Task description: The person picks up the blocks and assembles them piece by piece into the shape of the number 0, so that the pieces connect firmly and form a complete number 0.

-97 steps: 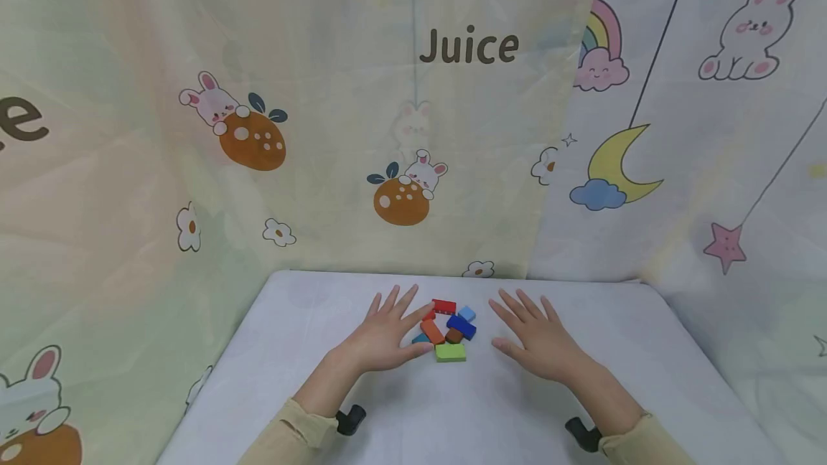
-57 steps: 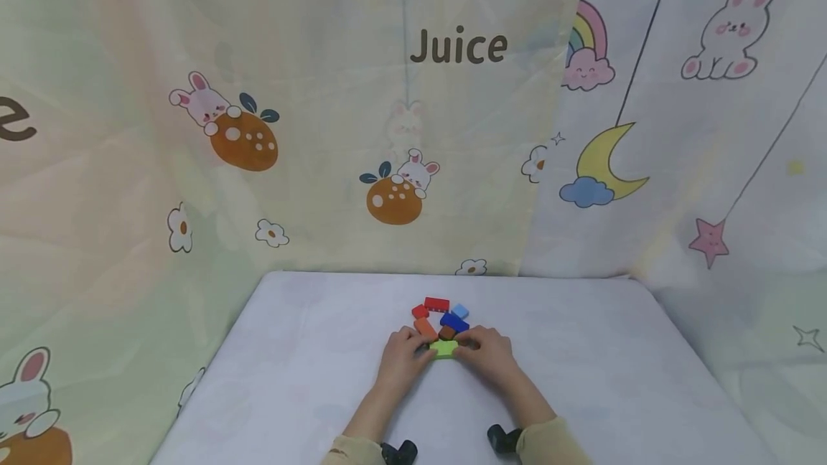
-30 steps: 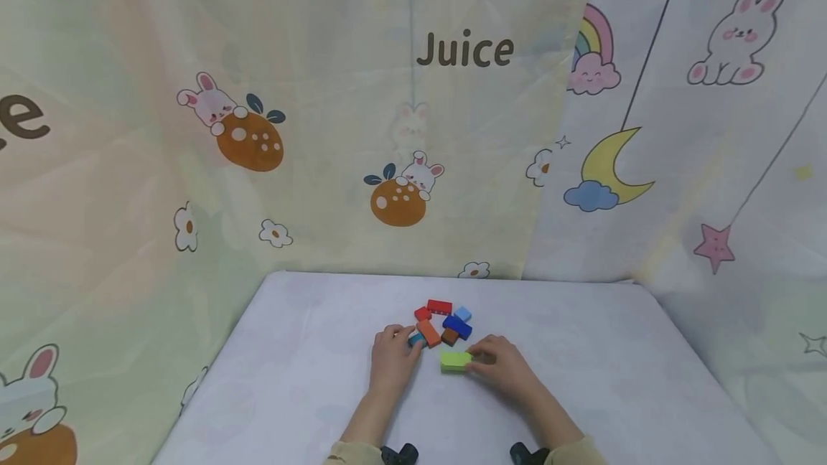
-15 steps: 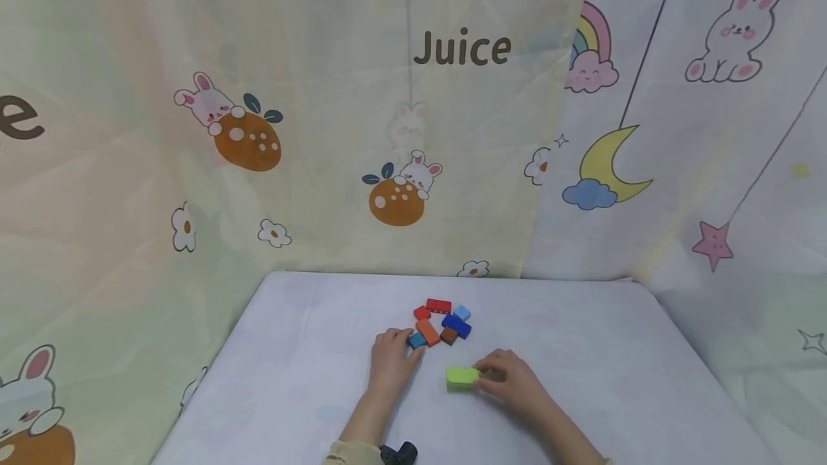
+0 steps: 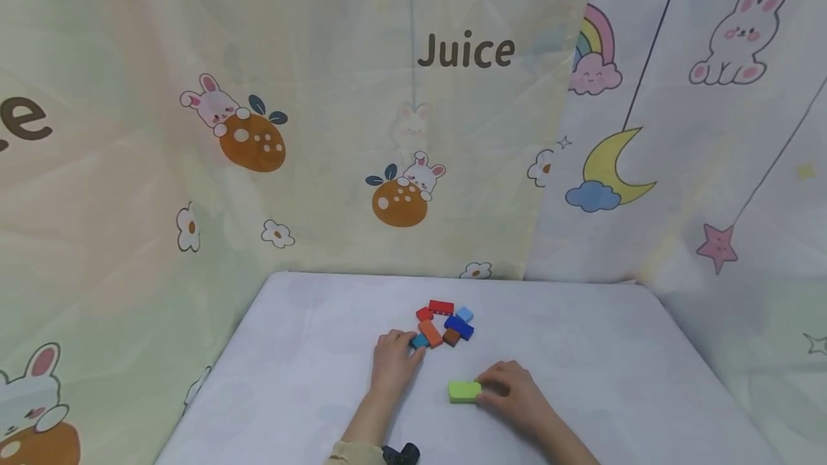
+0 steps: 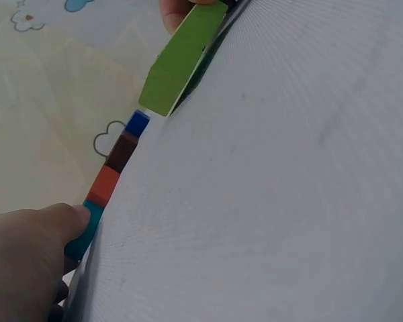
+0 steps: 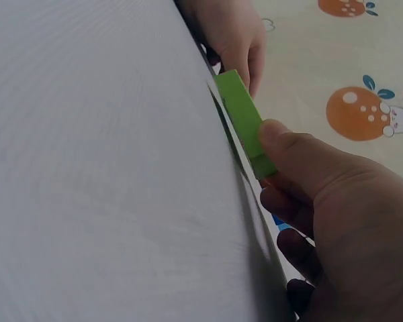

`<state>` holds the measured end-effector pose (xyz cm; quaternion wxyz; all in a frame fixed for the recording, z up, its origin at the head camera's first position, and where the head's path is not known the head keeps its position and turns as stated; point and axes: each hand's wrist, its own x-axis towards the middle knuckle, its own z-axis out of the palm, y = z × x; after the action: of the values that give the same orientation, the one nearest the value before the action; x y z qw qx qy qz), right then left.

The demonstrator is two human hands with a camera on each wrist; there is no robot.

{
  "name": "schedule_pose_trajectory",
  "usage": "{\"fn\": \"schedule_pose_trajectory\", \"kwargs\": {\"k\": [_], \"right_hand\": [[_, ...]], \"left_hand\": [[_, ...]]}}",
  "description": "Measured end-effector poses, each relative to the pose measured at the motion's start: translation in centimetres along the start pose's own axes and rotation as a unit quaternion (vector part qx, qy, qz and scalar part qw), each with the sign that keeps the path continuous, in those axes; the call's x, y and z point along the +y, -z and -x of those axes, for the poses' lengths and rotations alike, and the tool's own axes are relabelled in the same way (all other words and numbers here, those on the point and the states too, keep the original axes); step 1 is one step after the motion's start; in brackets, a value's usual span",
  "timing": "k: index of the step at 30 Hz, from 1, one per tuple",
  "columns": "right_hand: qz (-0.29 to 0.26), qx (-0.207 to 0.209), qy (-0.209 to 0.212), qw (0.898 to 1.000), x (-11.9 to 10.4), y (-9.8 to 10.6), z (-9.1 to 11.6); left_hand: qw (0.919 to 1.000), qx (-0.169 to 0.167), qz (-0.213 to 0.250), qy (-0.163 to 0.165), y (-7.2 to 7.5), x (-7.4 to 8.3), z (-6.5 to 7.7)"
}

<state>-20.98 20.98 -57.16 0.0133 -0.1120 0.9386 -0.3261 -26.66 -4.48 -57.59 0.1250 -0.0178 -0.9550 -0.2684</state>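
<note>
My right hand (image 5: 518, 395) pinches one end of a lime-green block (image 5: 464, 392) between thumb and fingers, low over the white table. In the right wrist view the thumb presses along the upper side of the green block (image 7: 240, 117). The left hand (image 5: 391, 364) holds a small teal block (image 5: 420, 341) at the left edge of a cluster of blocks. From the left wrist, its thumb shows against the teal block (image 6: 87, 231); the other fingers are mostly hidden.
Right beside the teal block lies an orange block (image 5: 431, 333). Brown (image 5: 451, 337), dark blue (image 5: 460, 328), light blue (image 5: 464, 314), small red (image 5: 423, 315) and long red (image 5: 441, 307) blocks form a loose ring. Printed cloth hangs behind the table (image 5: 310, 336).
Both hands came down from spread-fingered to the green block. The right hand then drew it nearer and slightly right, away from the cluster, while the left shifted onto the teal block.
</note>
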Motion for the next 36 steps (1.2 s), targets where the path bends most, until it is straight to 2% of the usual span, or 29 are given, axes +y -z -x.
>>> {"fn": "schedule_pose_trajectory", "kwargs": {"k": [12, 23, 31, 36], "right_hand": [[0.015, 0.002, 0.004, 1.0, -0.6, -0.3, 0.1], [0.025, -0.004, 0.002, 1.0, -0.1, -0.3, -0.1], [0.024, -0.007, 0.0, 1.0, -0.2, -0.2, -0.1], [0.018, -0.007, 0.008, 1.0, -0.3, -0.3, 0.0]], "left_hand": [[0.9996, 0.003, 0.026, 0.003, 0.3, -0.1, 0.2], [0.9995, -0.001, 0.031, 0.0, 0.4, -0.2, 0.1], [0.9969, -0.046, 0.063, -0.009, 0.9, -1.1, 0.1], [0.9951, -0.063, 0.07, -0.029, 2.1, -1.2, 0.7]]}}
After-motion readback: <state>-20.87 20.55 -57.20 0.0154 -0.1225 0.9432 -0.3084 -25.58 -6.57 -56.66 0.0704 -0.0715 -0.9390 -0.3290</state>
